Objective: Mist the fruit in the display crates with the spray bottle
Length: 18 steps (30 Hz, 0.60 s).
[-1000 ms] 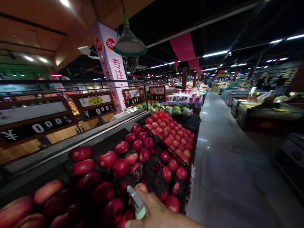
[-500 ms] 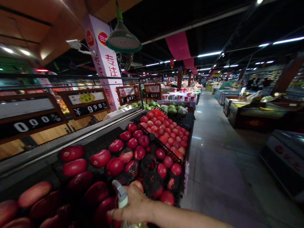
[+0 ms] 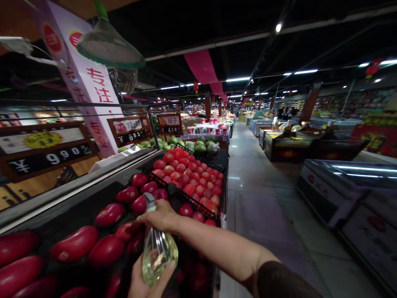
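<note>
A clear, wide-bellied bottle (image 3: 160, 252) with a grey curved top and pale yellowish liquid tilts over the fruit display. My right hand (image 3: 161, 214) closes around its neck, just beneath the grey top. Lower down, my left hand (image 3: 151, 275) cups the bottle's base from the near side, thumb and fingers on either side. Dark red apples (image 3: 110, 214) lie all around both hands, on the dark sloping stand. Part of the fruit is hidden behind my right forearm and the bottle.
Paler red fruit (image 3: 192, 178) fills a black-edged section farther back, with watermelons (image 3: 200, 146) beyond. Price signs (image 3: 51, 151) line the left edge. A lamp (image 3: 110, 45) hangs above. To the right, an aisle floor (image 3: 248, 194) runs past chest freezers (image 3: 335, 190).
The view has swung right and moved forward along the stand. My left hand has come into view on the bottle's base, and the bottle has risen so its body shows.
</note>
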{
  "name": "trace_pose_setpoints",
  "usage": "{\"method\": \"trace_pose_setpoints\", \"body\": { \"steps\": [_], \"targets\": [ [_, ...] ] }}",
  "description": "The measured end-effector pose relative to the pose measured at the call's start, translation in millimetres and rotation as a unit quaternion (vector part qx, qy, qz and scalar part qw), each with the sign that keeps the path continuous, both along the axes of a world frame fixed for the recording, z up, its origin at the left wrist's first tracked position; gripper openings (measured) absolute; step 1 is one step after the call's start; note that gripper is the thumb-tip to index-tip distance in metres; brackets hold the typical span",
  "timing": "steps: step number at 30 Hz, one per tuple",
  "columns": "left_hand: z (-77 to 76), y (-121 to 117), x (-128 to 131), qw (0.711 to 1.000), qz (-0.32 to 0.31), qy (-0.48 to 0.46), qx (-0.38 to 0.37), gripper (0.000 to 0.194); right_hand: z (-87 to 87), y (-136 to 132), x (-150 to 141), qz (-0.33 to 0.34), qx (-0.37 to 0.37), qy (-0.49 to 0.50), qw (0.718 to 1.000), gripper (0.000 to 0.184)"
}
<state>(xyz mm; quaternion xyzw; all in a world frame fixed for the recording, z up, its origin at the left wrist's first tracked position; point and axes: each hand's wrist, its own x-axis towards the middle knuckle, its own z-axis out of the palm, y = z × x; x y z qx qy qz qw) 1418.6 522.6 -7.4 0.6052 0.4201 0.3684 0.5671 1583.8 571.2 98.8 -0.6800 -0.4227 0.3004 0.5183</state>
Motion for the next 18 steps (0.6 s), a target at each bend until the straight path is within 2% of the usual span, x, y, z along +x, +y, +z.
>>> {"method": "trace_pose_setpoints", "body": {
  "steps": [3,5,9,14,18],
  "targets": [
    [0.3,2,26,0.999,0.023,-0.006,0.033,0.110,1.5,5,23,-0.056,-0.024,-0.027,0.998,0.028],
    [-0.4,2,40,0.999,0.016,-0.009,0.032,0.107,-0.9,4,36,-0.097,-0.022,-0.028,0.995,0.025],
    [-4.7,1,57,1.000,-0.010,-0.010,0.027,0.104,-12.6,-5,59,-0.117,-0.005,0.001,0.993,0.020],
    [-16.1,2,65,0.998,-0.065,-0.008,0.004,0.101,-38.4,-16,78,-0.142,-0.049,0.017,0.988,0.022],
    [-38.9,1,57,0.994,-0.107,0.026,-0.027,0.109,-58.6,-21,73,-0.169,-0.078,0.021,0.982,0.022]
  ]
}}
